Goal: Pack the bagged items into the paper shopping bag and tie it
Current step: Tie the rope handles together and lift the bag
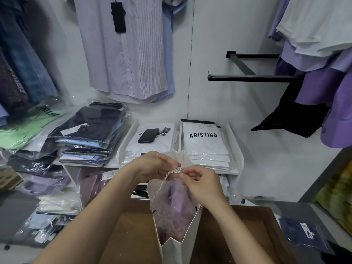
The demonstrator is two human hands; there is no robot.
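Left hand (152, 165) and right hand (202, 185) pinch cord (163, 181) at bag's (177, 250) twelve o'clock; uneven pull may slip it loose

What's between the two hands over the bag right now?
Head view: the twisted handle cord, pinched by the left hand and the right hand, bridges the gap.
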